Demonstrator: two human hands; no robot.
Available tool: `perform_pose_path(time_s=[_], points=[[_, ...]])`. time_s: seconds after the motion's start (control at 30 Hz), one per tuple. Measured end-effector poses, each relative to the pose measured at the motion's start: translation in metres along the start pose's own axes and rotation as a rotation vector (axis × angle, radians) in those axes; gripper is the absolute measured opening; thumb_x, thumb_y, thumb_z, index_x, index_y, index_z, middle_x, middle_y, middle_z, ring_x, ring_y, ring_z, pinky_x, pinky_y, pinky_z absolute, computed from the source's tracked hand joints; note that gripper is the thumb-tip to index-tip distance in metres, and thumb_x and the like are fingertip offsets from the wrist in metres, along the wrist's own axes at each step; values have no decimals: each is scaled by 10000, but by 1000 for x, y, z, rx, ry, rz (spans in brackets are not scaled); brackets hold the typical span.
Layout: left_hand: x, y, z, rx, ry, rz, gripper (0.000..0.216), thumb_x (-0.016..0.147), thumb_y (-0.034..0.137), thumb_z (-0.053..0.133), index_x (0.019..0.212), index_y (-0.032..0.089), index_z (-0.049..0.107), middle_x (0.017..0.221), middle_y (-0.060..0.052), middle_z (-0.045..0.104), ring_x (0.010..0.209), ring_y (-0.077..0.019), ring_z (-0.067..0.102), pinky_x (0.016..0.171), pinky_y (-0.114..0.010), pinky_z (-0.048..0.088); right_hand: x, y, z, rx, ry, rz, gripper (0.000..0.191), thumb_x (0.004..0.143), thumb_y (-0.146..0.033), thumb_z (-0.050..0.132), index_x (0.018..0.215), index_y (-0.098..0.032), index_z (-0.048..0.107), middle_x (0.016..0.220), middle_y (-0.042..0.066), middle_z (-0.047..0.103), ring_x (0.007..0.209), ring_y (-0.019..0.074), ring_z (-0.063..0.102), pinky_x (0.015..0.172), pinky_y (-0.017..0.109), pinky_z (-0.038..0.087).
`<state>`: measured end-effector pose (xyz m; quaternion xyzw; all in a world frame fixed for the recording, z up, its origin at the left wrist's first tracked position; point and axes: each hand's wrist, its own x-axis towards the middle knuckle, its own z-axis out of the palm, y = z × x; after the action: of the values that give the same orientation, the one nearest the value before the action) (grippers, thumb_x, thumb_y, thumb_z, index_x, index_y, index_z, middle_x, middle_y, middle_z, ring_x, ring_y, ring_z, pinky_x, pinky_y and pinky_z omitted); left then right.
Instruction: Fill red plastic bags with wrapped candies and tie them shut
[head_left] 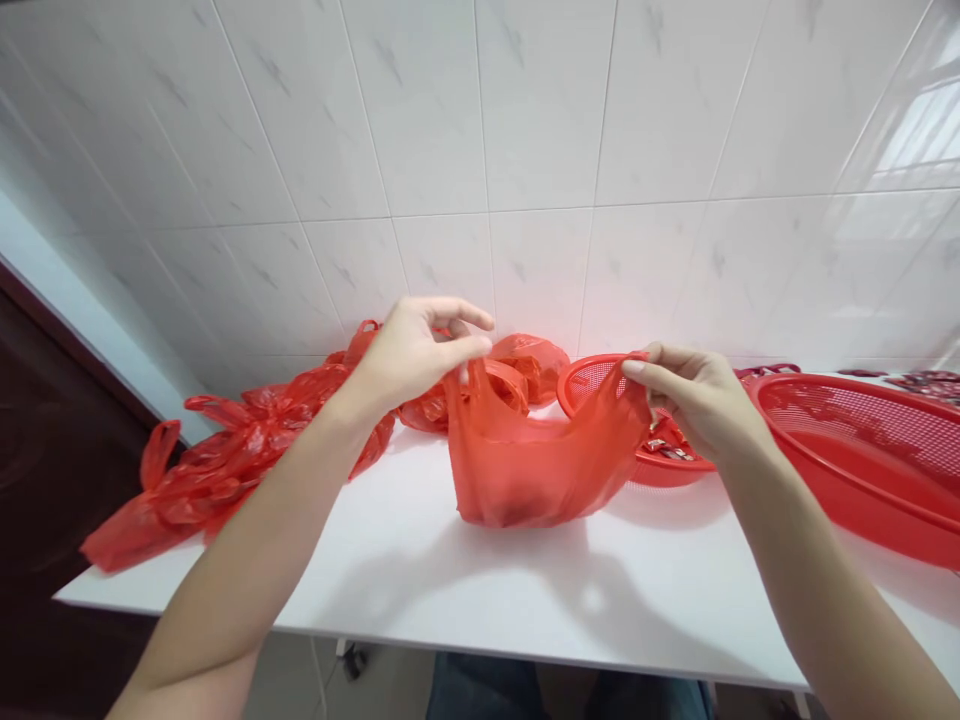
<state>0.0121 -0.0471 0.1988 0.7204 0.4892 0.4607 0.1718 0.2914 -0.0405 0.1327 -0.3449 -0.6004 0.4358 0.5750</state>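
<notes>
A red plastic carrier bag hangs in front of me above the white table, its two handles pulled apart. At the right handle, my right hand pinches the plastic between thumb and fingers. My left hand is at the left handle, which runs up under its thumb; the lower fingers are partly hidden behind the plastic. A small dark shape shows dimly through the bag's lower part, too faint to name. Behind the right side of the bag stands a round red mesh basket with small red-wrapped packets in it.
Several filled, crumpled red bags lie along the left of the white table. More red bags rest near the tiled wall. A larger red basket stands at right. A dark door is at far left.
</notes>
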Motion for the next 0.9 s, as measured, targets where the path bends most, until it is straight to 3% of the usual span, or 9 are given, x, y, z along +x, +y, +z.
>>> perform_pose_path(time_s=[0.23, 0.33, 0.43, 0.5, 0.6, 0.7, 0.9], points=[[-2, 9, 41, -114, -427, 22, 242, 742, 238, 740, 980, 191, 755, 614, 59, 579, 496, -89, 561, 526, -223, 455, -1, -5, 41, -16, -166, -7, 271, 769, -406, 816, 748, -169, 686, 689, 9, 670, 542, 93, 531, 495, 227, 428], [-1, 11, 52, -172, -486, 62, 100, 772, 211, 707, 855, 172, 748, 643, 44, 599, 498, -72, 533, 502, -208, 423, -3, -8, 48, -16, -169, -42, 285, 768, -431, 812, 762, -170, 698, 730, 29, 700, 610, 126, 602, 544, 246, 481], [0, 14, 51, -183, -440, 58, 99, 809, 225, 686, 763, 152, 735, 626, 33, 615, 472, -60, 496, 484, -205, 399, -5, 1, 42, 42, -103, -115, 285, 768, -412, 827, 933, -202, 726, 859, 51, 742, 789, 188, 692, 684, 300, 560], [2, 14, 49, -196, -437, 47, 117, 820, 242, 693, 766, 149, 740, 592, 34, 612, 462, -59, 484, 491, -205, 404, -6, 15, 35, 76, -99, -170, 385, 765, -381, 840, 1103, -250, 711, 1055, 66, 750, 1010, 231, 695, 845, 352, 570], [5, 10, 48, -244, -450, 44, 128, 817, 278, 716, 797, 154, 744, 577, 37, 609, 460, -60, 484, 509, -210, 424, -9, 41, 32, 88, -238, -137, 534, 750, -389, 850, 1247, -300, 675, 1295, 64, 692, 1201, 276, 633, 988, 419, 526], [8, 5, 49, -281, -393, 19, 150, 783, 299, 749, 811, 152, 741, 612, 25, 631, 484, -73, 511, 516, -219, 440, -12, 64, 38, 130, -318, 7, 380, 799, -438, 796, 1126, -251, 748, 1138, 73, 761, 1058, 286, 697, 951, 450, 536], [16, -11, 31, -379, 13, -99, 230, 684, 322, 818, 817, 160, 723, 658, 23, 645, 501, -79, 530, 564, -242, 477, -11, 80, 45, 603, -69, 126, 272, 753, -512, 801, 779, -245, 757, 900, 38, 793, 878, 241, 732, 959, 422, 536]])
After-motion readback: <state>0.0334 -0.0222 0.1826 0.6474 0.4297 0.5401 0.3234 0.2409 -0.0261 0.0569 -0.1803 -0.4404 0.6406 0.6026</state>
